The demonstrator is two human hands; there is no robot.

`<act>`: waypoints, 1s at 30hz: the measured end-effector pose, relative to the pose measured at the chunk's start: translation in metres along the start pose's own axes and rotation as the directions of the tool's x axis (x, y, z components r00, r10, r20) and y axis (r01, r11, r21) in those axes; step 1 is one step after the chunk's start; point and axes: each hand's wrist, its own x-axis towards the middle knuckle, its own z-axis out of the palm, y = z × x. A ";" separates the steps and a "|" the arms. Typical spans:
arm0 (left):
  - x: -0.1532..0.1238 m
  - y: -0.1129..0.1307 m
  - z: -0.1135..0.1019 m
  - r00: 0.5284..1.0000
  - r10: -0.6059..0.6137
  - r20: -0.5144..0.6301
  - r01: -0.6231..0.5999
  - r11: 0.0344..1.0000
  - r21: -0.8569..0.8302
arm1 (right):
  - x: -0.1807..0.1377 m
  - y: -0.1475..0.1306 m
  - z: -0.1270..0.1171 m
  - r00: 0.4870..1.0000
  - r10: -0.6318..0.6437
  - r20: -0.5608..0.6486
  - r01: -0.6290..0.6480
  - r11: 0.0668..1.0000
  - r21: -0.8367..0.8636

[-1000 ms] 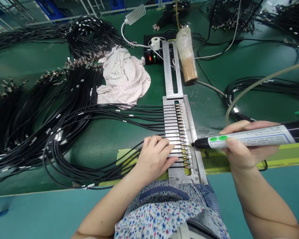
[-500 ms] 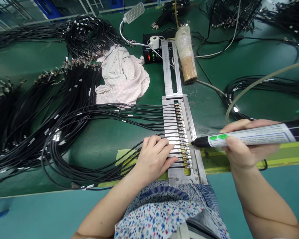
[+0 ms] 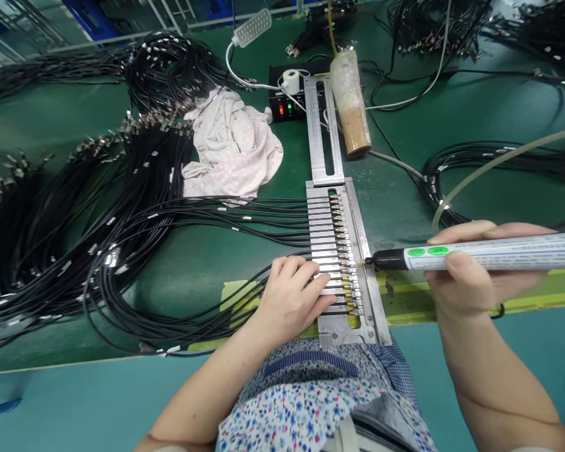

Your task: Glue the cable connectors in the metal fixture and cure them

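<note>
My left hand (image 3: 289, 292) lies over the lower part of a metal fixture (image 3: 327, 323), its fingers spread on black cables (image 3: 282, 238) held side by side in the slots. The cables' small metal connectors (image 3: 343, 238) line up along the fixture's right side. In my right hand (image 3: 471, 276) is a thick pen-shaped tool (image 3: 480, 251) with a black front end, a white printed body and green round stickers. Its thin tip is at the fixture's right side, close to the connectors; whether it touches one I cannot tell.
Large bundles of black cables (image 3: 141, 157) cover the left side. A crumpled pale cloth (image 3: 238, 147) lies behind the fixture's cables. Behind stand a black box (image 3: 287, 107) with lit switches, a lamp (image 3: 253, 28) and a plastic-wrapped cylinder (image 3: 351, 103). A pale hose (image 3: 499, 163) curves at the right.
My right hand has drawn slightly right with the pen-shaped tool, and its tip is a little farther up the connector row. My left hand stays in place on the cables.
</note>
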 end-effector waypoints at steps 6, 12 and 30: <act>0.001 0.001 -0.003 0.997 0.071 -0.027 -0.072 0.997 -0.002 | -0.014 0.000 -0.008 0.998 -0.048 0.031 0.048 0.999 -0.009; 0.002 0.001 0.001 0.997 0.069 -0.024 -0.069 0.998 0.012 | -0.015 0.001 -0.007 0.998 -0.046 0.035 0.045 0.999 0.019; 0.002 0.000 0.002 0.999 0.035 -0.005 -0.035 0.999 -0.029 | -0.019 0.003 -0.010 1.000 -0.005 0.029 0.008 0.996 -0.088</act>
